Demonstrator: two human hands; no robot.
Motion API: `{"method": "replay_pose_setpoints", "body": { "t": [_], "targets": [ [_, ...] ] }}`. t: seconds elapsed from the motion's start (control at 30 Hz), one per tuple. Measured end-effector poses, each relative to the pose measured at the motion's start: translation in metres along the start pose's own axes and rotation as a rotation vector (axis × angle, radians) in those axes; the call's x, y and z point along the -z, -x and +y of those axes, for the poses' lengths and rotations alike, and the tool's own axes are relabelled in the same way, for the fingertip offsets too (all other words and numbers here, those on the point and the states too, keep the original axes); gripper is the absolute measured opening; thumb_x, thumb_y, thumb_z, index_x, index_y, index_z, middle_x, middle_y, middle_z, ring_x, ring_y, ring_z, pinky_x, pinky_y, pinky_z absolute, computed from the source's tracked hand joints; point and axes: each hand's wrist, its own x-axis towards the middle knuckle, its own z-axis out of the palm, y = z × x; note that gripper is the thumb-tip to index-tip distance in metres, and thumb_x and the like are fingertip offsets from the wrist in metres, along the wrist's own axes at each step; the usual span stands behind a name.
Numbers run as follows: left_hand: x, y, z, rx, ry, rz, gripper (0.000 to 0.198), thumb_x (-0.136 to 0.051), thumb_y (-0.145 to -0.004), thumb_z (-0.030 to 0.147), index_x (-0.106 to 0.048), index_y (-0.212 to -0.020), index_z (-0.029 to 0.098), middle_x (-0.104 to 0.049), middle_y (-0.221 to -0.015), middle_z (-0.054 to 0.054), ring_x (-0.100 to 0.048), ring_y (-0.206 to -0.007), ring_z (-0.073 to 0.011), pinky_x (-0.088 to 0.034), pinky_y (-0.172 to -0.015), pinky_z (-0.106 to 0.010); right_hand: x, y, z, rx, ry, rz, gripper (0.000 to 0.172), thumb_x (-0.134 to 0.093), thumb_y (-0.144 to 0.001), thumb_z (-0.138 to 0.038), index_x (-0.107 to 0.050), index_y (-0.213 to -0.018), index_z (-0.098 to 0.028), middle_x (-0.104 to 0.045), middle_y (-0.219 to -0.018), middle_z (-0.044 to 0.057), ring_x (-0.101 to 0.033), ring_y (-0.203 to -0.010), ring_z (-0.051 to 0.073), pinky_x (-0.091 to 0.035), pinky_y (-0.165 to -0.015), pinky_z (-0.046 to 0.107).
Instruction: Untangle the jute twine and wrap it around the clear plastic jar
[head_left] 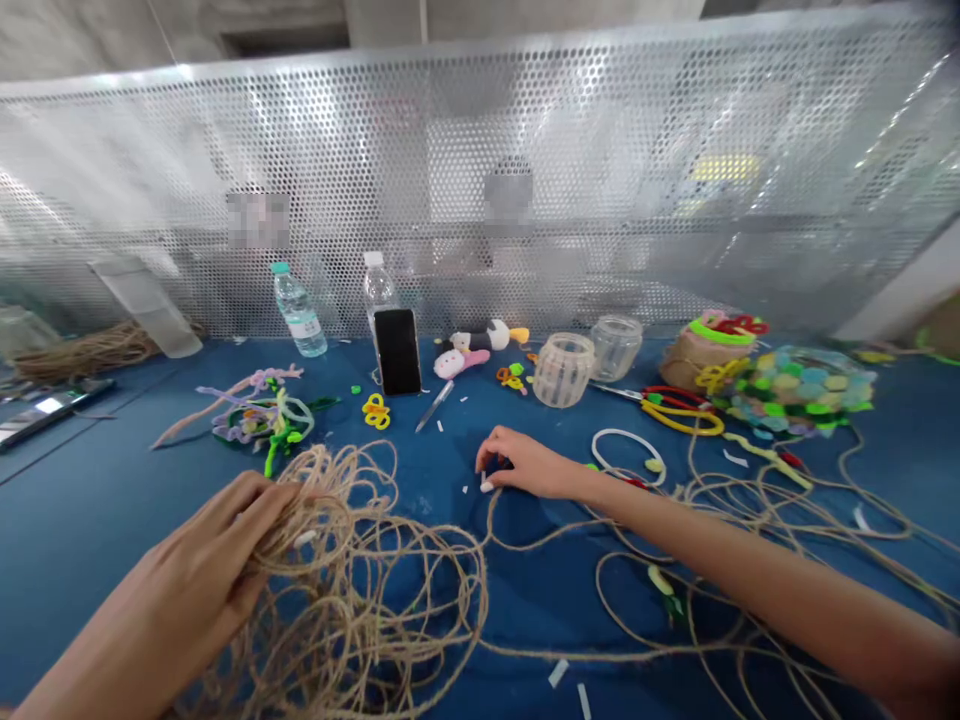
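Note:
My left hand [217, 550] rests on a loose tangle of jute twine [360, 580] at the near left of the blue table, fingers curled into the strands. My right hand [521, 465] reaches to the middle of the table, fingertips pinched down near small white scraps [486, 487] on the cloth. What it pinches is too small to name. More twine [750, 500] trails across my right forearm and off to the right.
A black phone [397, 350] leans on a water bottle [379, 285]; another bottle [298, 310] stands left. Pipe cleaners [262, 415], a craft knife [435, 405], two jars [564, 368], scissors [675, 405], a pompom bag [799, 390] and a perforated metal screen [525, 170] lie behind.

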Motion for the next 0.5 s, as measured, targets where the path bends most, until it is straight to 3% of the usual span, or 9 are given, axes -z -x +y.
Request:
{"method": "replay_pose_setpoints", "body": {
  "t": [0.17, 0.3, 0.43, 0.5],
  "targets": [
    [-0.019, 0.009, -0.009, -0.041, -0.072, -0.031, 0.058, -0.036, -0.074, 0.019, -0.031, -0.132, 0.023, -0.052, -0.12, -0.011, -0.056, -0.106, -0.0253, -0.054, -0.082, -0.04, 0.0, -0.001, 0.012, -0.002, -0.004, -0.026, 0.002, -0.064, -0.075, -0.017, -0.063, -0.073, -0.016, -0.052, -0.081, 0.003, -0.05, -0.083, 0.016, -0.04, -0.076, 0.026],
    [-0.024, 0.008, -0.009, -0.004, -0.072, -0.056, 0.06, -0.037, -0.073, 0.02, -0.03, -0.133, 0.024, -0.051, -0.122, -0.011, -0.056, -0.108, -0.0255, -0.053, -0.084, -0.04, -0.002, -0.004, 0.002, 0.05, -0.019, -0.023, 0.003, -0.061, -0.077, -0.015, -0.063, -0.075, -0.016, -0.055, -0.088, 0.004, -0.05, -0.089, 0.016, -0.038, -0.081, 0.027],
    [-0.022, 0.003, -0.005, -0.034, -0.046, -0.023, 0.057, -0.035, -0.073, 0.018, -0.032, -0.13, 0.027, -0.056, -0.113, -0.008, -0.062, -0.097, -0.0215, -0.056, -0.078, -0.034, -0.005, -0.011, -0.01, 0.12, -0.038, -0.021, 0.012, -0.059, -0.075, -0.004, -0.059, -0.071, -0.015, -0.061, -0.084, 0.001, -0.052, -0.084, 0.013, -0.035, -0.088, 0.028],
    [-0.022, 0.001, -0.004, -0.037, -0.045, 0.011, 0.055, -0.035, -0.074, 0.017, -0.034, -0.128, 0.027, -0.056, -0.112, -0.008, -0.063, -0.095, -0.0213, -0.057, -0.076, -0.033, -0.009, -0.015, -0.011, 0.138, -0.046, -0.032, 0.017, -0.057, -0.072, 0.001, -0.058, -0.069, -0.015, -0.062, -0.077, -0.001, -0.053, -0.08, 0.012, -0.037, -0.085, 0.026]
  ]
}}
